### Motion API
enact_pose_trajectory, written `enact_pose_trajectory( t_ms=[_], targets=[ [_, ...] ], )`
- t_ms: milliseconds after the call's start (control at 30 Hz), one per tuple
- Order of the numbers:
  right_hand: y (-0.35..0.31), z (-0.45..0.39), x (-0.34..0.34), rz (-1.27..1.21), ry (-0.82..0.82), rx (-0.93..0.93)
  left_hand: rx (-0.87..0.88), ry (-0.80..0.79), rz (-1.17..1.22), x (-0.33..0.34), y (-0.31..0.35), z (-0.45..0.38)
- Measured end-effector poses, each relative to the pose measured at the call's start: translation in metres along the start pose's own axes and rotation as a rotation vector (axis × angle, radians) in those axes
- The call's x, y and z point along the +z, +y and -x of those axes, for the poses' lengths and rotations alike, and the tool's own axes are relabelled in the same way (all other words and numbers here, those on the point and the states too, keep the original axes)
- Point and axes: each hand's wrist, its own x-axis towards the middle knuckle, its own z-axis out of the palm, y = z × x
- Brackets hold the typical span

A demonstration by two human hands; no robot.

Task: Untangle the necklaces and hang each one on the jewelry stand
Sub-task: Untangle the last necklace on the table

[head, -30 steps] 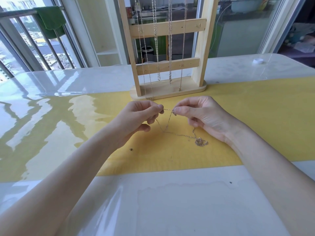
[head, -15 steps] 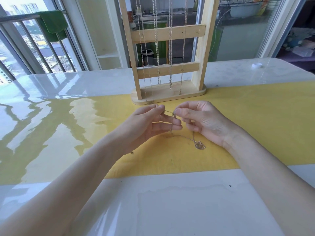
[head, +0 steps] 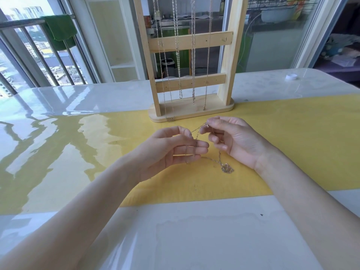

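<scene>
The right hand (head: 231, 139) has lifted slightly, pinching the necklace (head: 219, 159) clasp end, while the left hand (head: 171, 151) has opened since a second ago, its straightened fingers spreading the chain. The pendant (head: 227, 168) rests on the yellow surface (head: 292, 137) before the jewelry stand (head: 191, 112).

Necklace (head: 218, 160) lies before the stand (head: 191, 111) (on the mat (head: 292, 137)).

The left hand (head: 167, 151) has loosed its grip, fingers now straightened under the necklace (head: 196, 134).
</scene>
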Motion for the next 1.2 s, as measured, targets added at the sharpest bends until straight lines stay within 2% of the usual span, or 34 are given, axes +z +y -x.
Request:
enact_pose_trajectory(
  t_ms=[300, 367, 467, 567, 667, 833, 1100, 1200],
  targets=[
    [0.001, -0.001, -0.002, 0.025, 0.020, 0.000, 0.073, 0.045, -0.049, -0.001, -0.003, -0.001],
    [0.001, -0.002, -0.003, 0.147, 0.052, -0.013, 0.091, 0.061, -0.073, 0.000, -0.003, -0.001],
    [0.001, -0.003, -0.002, 0.458, 0.116, -0.096, 0.114, 0.091, -0.093, 0.000, -0.004, -0.002],
    [-0.002, -0.005, 0.002, 0.600, 0.173, -0.208, 0.133, 0.133, -0.086, -0.001, -0.005, -0.003],
    [-0.004, -0.005, 0.009, 0.715, 0.083, -0.263, 0.160, 0.172, -0.112, -0.001, -0.005, -0.004],
    [-0.003, -0.007, 0.014, 0.844, 0.032, -0.313, 0.197, 0.263, -0.249, -0.001, -0.008, -0.004],
    [-0.002, -0.007, 0.014, 0.867, 0.029, -0.307, 0.294, 0.351, -0.642, -0.002, -0.007, -0.005],
    [-0.002, -0.007, 0.014, 0.885, 0.034, -0.304, 0.280, 0.408, -0.687, -0.004, -0.005, -0.006]
  ],
)
